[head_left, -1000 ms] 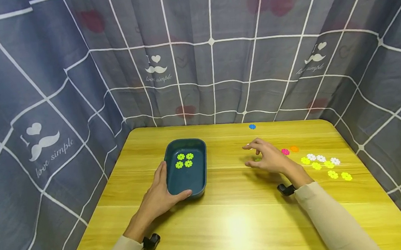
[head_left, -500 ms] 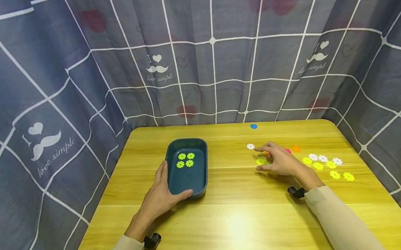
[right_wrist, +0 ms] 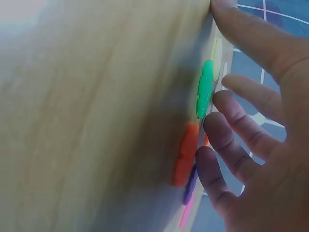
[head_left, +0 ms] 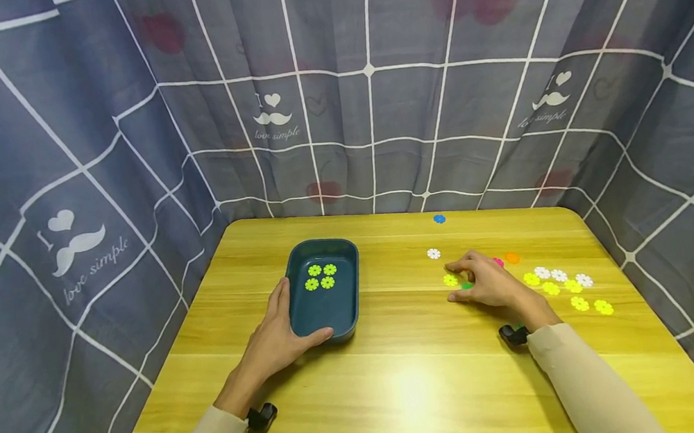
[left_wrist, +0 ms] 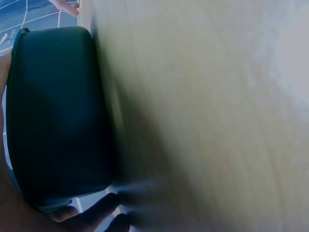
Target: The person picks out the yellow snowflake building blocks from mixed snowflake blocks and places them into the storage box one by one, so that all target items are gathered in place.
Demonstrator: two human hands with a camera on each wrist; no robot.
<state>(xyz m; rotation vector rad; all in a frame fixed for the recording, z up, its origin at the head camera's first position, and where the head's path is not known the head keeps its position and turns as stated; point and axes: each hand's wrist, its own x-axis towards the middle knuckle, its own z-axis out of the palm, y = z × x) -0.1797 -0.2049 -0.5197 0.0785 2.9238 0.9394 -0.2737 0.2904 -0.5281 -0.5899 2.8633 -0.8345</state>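
Note:
My left hand (head_left: 274, 345) grips the dark teal plastic tray (head_left: 325, 315) at its near left corner, fingers along the left side and thumb over the near rim. Several yellow-green flower-shaped discs (head_left: 327, 282) lie inside. My right hand (head_left: 485, 283) hovers low over the table, thumb and forefinger parted on either side of a yellow-green flower disc (head_left: 450, 280) lying on the wood. A green flower disc (right_wrist: 204, 89) and an orange-red one (right_wrist: 186, 154) show under the palm in the right wrist view, with a purple one (right_wrist: 190, 184) beside them. The right hand partly hides these.
On the wooden table (head_left: 395, 393), a white disc (head_left: 433, 253) and a blue disc (head_left: 439, 219) lie beyond the right hand. Pink (head_left: 498, 262) and orange (head_left: 512, 258) discs, then several white and yellow ones, spread to its right. A grey checked curtain (head_left: 338, 120) encloses the table.
My right hand has shifted right and slightly nearer, uncovering the white and yellow-green discs; its thumb and forefinger have lowered around the yellow-green one. The left hand and tray stay put.

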